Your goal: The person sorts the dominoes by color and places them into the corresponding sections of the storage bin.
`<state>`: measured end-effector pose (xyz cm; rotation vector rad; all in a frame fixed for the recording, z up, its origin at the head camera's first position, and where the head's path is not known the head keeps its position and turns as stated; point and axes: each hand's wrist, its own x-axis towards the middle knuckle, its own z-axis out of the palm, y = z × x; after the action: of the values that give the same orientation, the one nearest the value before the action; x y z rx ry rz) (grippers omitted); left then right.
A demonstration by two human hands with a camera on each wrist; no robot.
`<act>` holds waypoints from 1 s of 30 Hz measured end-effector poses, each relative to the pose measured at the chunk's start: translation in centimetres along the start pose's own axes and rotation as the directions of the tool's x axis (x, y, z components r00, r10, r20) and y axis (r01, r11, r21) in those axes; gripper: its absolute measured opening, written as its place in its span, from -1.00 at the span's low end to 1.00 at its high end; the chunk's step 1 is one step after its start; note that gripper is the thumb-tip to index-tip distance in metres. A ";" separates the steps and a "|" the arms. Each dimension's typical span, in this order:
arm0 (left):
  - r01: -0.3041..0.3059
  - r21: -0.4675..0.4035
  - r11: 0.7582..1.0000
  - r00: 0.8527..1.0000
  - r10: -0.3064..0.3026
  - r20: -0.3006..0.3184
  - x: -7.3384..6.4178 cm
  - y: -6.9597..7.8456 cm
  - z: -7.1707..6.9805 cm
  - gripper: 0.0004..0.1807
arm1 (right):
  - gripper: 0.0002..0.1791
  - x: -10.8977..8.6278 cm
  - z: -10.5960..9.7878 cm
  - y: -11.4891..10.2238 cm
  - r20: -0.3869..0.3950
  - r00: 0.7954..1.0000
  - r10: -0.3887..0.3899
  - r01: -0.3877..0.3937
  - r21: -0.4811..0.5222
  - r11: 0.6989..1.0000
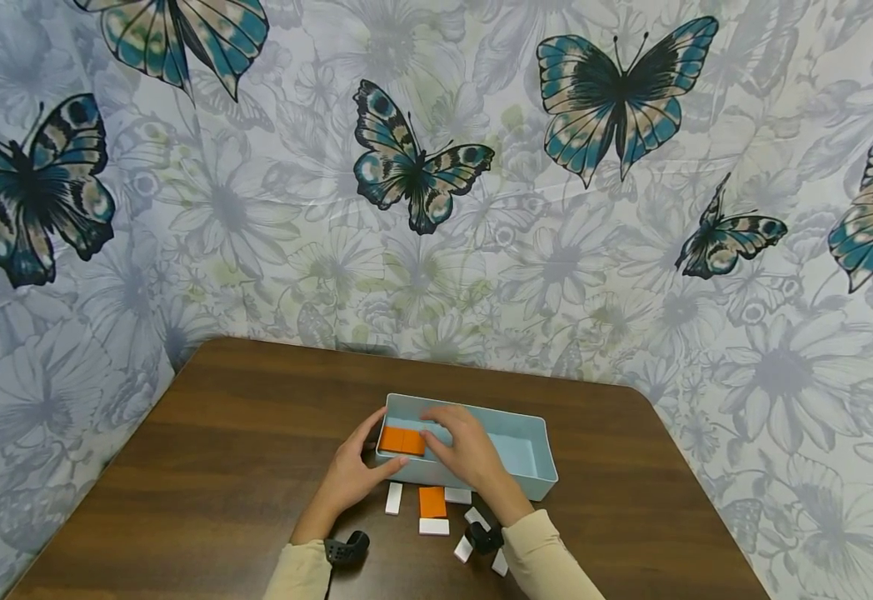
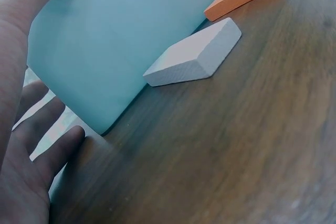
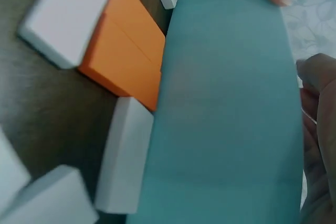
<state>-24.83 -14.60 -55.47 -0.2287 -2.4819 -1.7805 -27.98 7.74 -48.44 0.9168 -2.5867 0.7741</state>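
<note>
A long light blue bin stands on the brown table. My left hand holds its left end, the thumb over the front rim and the fingers around the outside. Inside that end lie orange blocks. My right hand reaches over the front wall into the bin; its thumb is at the right edge of these blocks and its index finger is bent. No block shows clearly between its fingers. Along the bin's front lie an orange piece and white blocks.
More white blocks lie near my right wrist. The table ends at a wall covered with butterfly-patterned cloth. Each wrist wears a black strapped device.
</note>
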 end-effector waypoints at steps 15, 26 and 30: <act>0.037 0.011 0.999 0.999 -0.036 -0.014 0.1 0.8 0.6 -0.03 | -0.69 -4.6 -2.0 -0.6 -0.070 0.988 -0.135 0.141 0.083 0.987; 0.014 0.001 1.000 1.000 -0.013 -0.018 0.0 0.9 0.6 -0.03 | -0.73 -7.1 -1.4 -1.0 0.061 0.991 -0.119 0.115 0.069 0.991; 0.021 0.003 1.000 1.000 -0.021 -0.013 0.0 1.0 0.6 -0.02 | -0.73 -7.6 -1.3 -1.1 0.149 0.988 -0.036 0.034 0.019 0.999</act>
<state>-24.66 -13.76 -54.77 -0.1904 -2.4875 -1.7799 -21.40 11.60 -50.22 1.0603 -2.6872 0.7447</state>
